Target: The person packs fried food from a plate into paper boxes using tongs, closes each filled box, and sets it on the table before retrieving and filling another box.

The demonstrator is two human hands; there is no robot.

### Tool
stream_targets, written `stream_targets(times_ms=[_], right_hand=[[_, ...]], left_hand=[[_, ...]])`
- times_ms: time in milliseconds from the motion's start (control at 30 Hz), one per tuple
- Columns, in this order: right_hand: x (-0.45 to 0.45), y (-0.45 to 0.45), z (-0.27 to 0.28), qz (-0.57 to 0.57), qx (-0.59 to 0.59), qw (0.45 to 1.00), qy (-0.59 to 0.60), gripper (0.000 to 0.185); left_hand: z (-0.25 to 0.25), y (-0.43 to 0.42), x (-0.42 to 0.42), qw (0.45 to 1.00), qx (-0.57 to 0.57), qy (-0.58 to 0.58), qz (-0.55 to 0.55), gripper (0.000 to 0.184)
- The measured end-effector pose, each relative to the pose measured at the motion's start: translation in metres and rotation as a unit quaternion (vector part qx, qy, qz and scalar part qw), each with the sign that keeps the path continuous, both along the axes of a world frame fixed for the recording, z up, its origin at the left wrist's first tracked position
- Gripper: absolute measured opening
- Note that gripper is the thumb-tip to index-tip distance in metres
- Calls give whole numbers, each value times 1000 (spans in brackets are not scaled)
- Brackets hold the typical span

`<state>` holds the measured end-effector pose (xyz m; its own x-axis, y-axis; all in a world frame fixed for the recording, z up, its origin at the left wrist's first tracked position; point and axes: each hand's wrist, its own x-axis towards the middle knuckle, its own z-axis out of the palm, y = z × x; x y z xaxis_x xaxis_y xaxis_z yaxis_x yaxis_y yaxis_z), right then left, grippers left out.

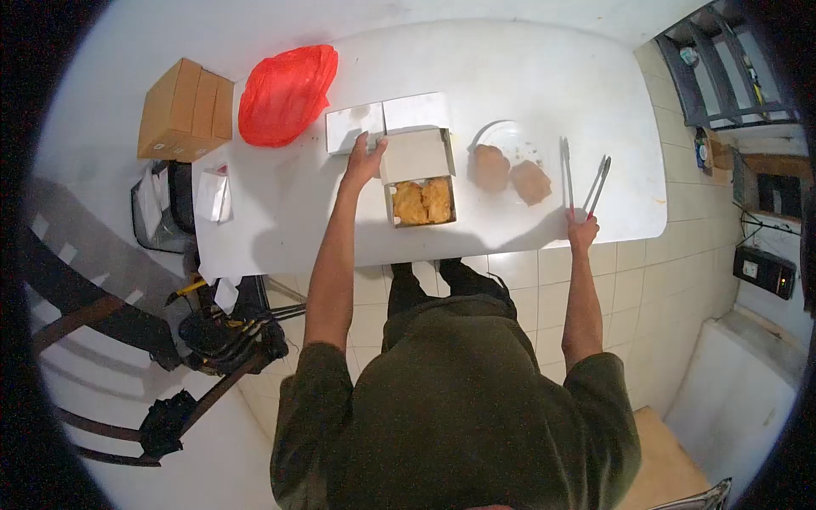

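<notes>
An open cardboard food box (pixel 419 157) stands near the table's front edge, its lid raised at the back. Inside lie two pieces of golden fried food (pixel 422 202), side by side. At the lid's left edge is my left hand (pixel 365 161), fingers apart, with the thumb at or touching the lid. My right hand (pixel 582 229) grips metal tongs (pixel 603 176) by the red handle end; their arms are spread, with nothing between the tips. Left of the tongs, a clear or white plate (pixel 503 130) carries two brown fried pieces (pixel 491 168) and some crumbs.
Behind the open box are white closed boxes (pixel 355 126). A red plastic bag (pixel 287 95) and a brown carton (pixel 187 110) sit toward the left. A plastic packet (pixel 215 194) lies at the white table's (pixel 289 191) left edge. Dark shelving (pixel 722 68) stands at the right.
</notes>
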<state>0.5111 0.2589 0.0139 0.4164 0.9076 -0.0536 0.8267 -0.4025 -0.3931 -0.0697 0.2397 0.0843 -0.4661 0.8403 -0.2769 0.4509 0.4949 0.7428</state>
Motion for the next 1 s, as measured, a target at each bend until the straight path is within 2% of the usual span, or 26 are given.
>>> stream_targets(times_ms=[67, 167, 300, 333, 367, 400, 433, 500, 567, 633, 667, 700, 767, 833, 867, 933, 1000], right_hand=[[-1, 1, -4, -3, -51, 999, -4, 91], [-6, 6, -3, -4, -83, 997, -9, 95], [-15, 7, 16, -67, -114, 990, -47, 95], [-38, 6, 50, -85, -93, 990, -70, 87], [-57, 4, 61, -18, -20, 1000, -8, 84], [-72, 1, 67, 49, 52, 996, 55, 81], [-90, -5, 72, 113, 123, 979, 118, 79], [-153, -11, 89, 290, 39, 899, 326, 77], [-209, -17, 101, 447, 6, 825, 345, 82], [-242, -10, 82, 479, -29, 822, 307, 78], [-257, -5, 63, 493, -48, 819, 287, 77], [-270, 1, 53, 509, -66, 816, 267, 75], [-280, 6, 42, 492, -97, 810, 305, 71], [-282, 7, 38, 419, -125, 799, 413, 65], [-282, 4, 7, 437, -86, 831, 334, 62], [-288, -4, 21, 364, -132, 836, 387, 58], [-292, -10, 15, 321, -154, 834, 421, 56]], left_hand=[[-6, 14, 7, 999, -29, -27, 28, 74], [-16, 18, 8, 990, -7, -117, 78, 73], [18, -14, 27, 991, 28, -125, 46, 63], [30, -25, 30, 991, 30, -128, 18, 60], [37, -35, 31, 991, 30, -131, -8, 57], [28, -46, 31, 984, 66, -163, -4, 49], [19, -57, 31, 979, 74, -188, -1, 49], [18, -77, 37, 966, 95, -240, -2, 48], [20, -95, 43, 959, 45, -280, 6, 65], [22, -107, 51, 950, -5, -307, 50, 78], [8, -116, 49, 942, -12, -333, 37, 97], [-3, -120, 50, 938, -14, -344, 47, 99], [-18, -125, 51, 928, -21, -365, 69, 104], [-28, -119, 50, 921, -10, -382, 82, 98], [-29, -115, 53, 916, -5, -391, 90, 95], [-10, -102, 69, 911, -9, -386, 145, 95], [-23, -100, 66, 910, -11, -380, 166, 94]])
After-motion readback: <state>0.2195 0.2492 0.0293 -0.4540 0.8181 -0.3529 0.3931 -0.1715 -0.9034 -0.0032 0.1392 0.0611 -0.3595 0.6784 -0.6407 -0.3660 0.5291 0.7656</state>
